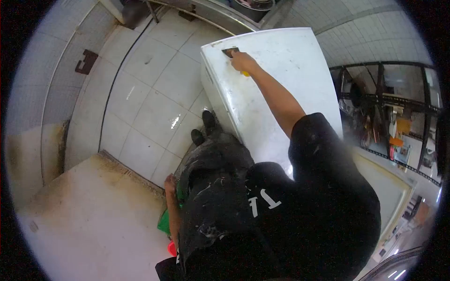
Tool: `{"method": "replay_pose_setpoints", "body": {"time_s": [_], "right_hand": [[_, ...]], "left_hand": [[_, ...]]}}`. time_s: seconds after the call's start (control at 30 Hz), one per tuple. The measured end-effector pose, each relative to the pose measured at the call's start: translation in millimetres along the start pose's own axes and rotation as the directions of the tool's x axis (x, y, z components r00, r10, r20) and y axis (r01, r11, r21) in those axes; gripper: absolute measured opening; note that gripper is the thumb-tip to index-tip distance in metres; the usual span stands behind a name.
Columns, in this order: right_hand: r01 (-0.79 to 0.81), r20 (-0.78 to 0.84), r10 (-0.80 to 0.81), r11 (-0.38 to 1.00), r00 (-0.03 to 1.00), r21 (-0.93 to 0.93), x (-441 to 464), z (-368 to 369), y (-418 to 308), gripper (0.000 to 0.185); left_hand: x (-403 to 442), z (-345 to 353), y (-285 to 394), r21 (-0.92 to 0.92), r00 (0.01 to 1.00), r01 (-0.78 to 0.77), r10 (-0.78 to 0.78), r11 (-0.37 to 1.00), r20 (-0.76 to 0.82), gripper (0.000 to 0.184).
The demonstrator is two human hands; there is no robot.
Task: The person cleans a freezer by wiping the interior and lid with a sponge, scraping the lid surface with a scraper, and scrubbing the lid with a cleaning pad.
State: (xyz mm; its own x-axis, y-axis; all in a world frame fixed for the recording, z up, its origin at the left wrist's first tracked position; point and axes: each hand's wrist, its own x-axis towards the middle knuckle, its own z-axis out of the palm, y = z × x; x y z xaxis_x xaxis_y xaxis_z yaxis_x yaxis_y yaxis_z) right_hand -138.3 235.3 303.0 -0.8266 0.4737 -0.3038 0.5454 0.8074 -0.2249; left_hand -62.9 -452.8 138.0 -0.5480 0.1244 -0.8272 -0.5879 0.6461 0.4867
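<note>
My right hand is closed around the yellow handle of a scraper. The scraper's dark, flat blade lies against the top of a white freezer-like box, near its far left corner. Small dark marks and smudges show on the white surface. My left hand hangs low at my left side with its fingers curled; whether it holds anything is too small to tell. Beside that arm are a green object and a red one, both partly hidden.
White floor tiles with wet shine lie left of the box. A stained pale surface fills the lower left. Black shelves with utensils stand at the right. A metal basin shows at the top, and my dark shoes are beside the box.
</note>
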Motion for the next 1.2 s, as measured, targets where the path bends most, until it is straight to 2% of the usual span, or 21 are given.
{"method": "replay_pose_setpoints", "body": {"time_s": [0.07, 0.13, 0.2, 0.27, 0.3, 0.33, 0.4, 0.47, 0.5, 0.53, 0.57, 0.67, 0.7, 0.77, 0.87, 0.9, 0.93, 1.0, 1.03, 1.13, 1.2], "right_hand": [[-0.138, 0.085, 0.123, 0.968, 0.989, 0.208, -33.3, -8.3, -14.0, 0.033], [-0.091, 0.051, 0.087, 0.991, 0.995, 0.101, -105.1, -1.5, -34.7, 0.042], [-0.271, 0.254, 0.225, 0.949, 0.941, 0.163, -152.1, 4.2, -45.4, 0.054], [-0.131, 0.264, 0.105, 0.988, 0.959, 0.084, -164.2, 27.3, -36.3, 0.056], [-0.086, 0.271, 0.065, 0.994, 0.960, 0.064, -165.0, 34.2, -35.4, 0.057], [-0.158, 0.207, 0.134, 0.982, 0.969, 0.104, -153.7, 27.5, -39.9, 0.058], [-0.226, 0.075, 0.215, 0.955, 0.974, 0.194, -110.5, 10.9, -38.8, 0.058], [-0.091, -0.088, 0.106, 0.982, 0.990, 0.167, -34.3, 15.2, -7.5, 0.049], [-0.103, -0.072, 0.114, 0.985, 0.991, 0.136, 2.0, 4.4, 0.3, 0.045], [0.013, -0.163, -0.001, 0.997, 0.987, 0.073, 38.4, 14.1, 25.1, 0.043], [-0.182, 0.151, 0.143, 0.942, 0.978, 0.283, 32.1, -33.4, 9.2, 0.044], [-0.061, 0.003, 0.061, 0.991, 0.998, 0.117, -2.4, -1.7, 24.7, 0.046], [-0.097, -0.051, 0.112, 0.968, 0.992, 0.232, -30.4, 6.7, 18.7, 0.048], [-0.061, -0.021, 0.066, 0.978, 0.998, 0.200, -86.7, 20.1, 14.2, 0.050], [-0.147, 0.211, 0.110, 0.975, 0.971, 0.165, -147.5, -13.5, -21.3, 0.054], [-0.101, 0.150, 0.078, 0.983, 0.986, 0.150, -137.6, -2.2, -11.9, 0.057], [-0.062, 0.092, 0.049, 0.989, 0.995, 0.135, -128.1, 12.7, 2.8, 0.060], [-0.069, 0.048, 0.064, 0.991, 0.997, 0.119, -81.2, 9.6, 25.7, 0.056], [0.017, -0.058, -0.010, 0.993, 0.998, 0.114, -48.2, 20.1, 41.9, 0.055], [0.079, -0.052, -0.073, 0.990, 0.996, 0.121, 15.7, -7.4, 37.2, 0.052], [0.067, 0.051, -0.074, 0.989, 0.996, 0.134, 27.0, -6.6, 39.3, 0.052]], "left_hand": [[5.6, -1.1, 20.8, -0.102, 0.999, 0.004, 0.001, 0.995, 0.045, 0.049], [6.5, 7.5, 28.5, -0.051, 0.936, -0.346, 0.342, 0.937, -0.080, 0.047], [5.1, 20.4, 30.2, -0.140, 0.951, -0.303, 0.290, 0.942, -0.111, 0.046], [3.2, 26.3, 26.1, -0.210, 0.961, -0.263, 0.237, 0.942, -0.139, 0.045], [-1.7, 27.1, 12.2, -0.021, 0.928, -0.369, 0.367, 0.929, -0.065, 0.042], [-4.8, 27.9, 4.8, 0.093, 0.903, -0.427, 0.430, 0.899, -0.008, 0.042], [-16.7, 31.2, -16.8, 0.143, 0.947, -0.321, 0.319, 0.936, 0.037, 0.042], [-20.9, 28.7, -37.3, 0.151, 0.977, -0.214, 0.211, 0.965, 0.036, 0.042], [-24.9, 25.6, -45.2, 0.151, 0.985, -0.173, 0.170, 0.973, 0.033, 0.042], [-29.3, 21.8, -51.9, 0.156, 0.990, -0.142, 0.139, 0.977, 0.033, 0.042], [-30.3, 18.5, -53.9, 0.151, 0.992, -0.125, 0.122, 0.981, 0.026, 0.043], [-22.0, 3.8, -59.1, 0.079, 0.993, -0.118, 0.118, 0.990, -0.004, 0.043], [-16.9, 1.0, -56.3, 0.029, 0.992, -0.121, 0.121, 0.992, -0.018, 0.043], [-12.8, 0.4, -54.1, -0.097, 0.992, -0.122, 0.119, 0.988, -0.032, 0.043], [1.0, 11.6, -65.0, -0.262, 0.988, -0.149, 0.137, 0.953, -0.065, 0.044], [1.5, 23.4, -69.0, -0.137, 0.960, -0.243, 0.218, 0.960, -0.177, 0.043], [-10.7, 28.7, -51.2, -0.148, 0.959, -0.242, 0.213, 0.959, -0.185, 0.043], [-31.3, 32.5, -27.7, 0.068, 0.965, -0.251, 0.255, 0.966, -0.059, 0.040], [-31.2, 37.2, -34.4, 0.139, 0.965, -0.256, 0.260, 0.957, -0.013, 0.040], [-31.2, 44.3, -46.2, 0.134, 0.984, -0.175, 0.175, 0.975, 0.012, 0.040], [-28.5, 46.3, -51.3, 0.092, 0.990, -0.140, 0.141, 0.986, -0.004, 0.041]]}}
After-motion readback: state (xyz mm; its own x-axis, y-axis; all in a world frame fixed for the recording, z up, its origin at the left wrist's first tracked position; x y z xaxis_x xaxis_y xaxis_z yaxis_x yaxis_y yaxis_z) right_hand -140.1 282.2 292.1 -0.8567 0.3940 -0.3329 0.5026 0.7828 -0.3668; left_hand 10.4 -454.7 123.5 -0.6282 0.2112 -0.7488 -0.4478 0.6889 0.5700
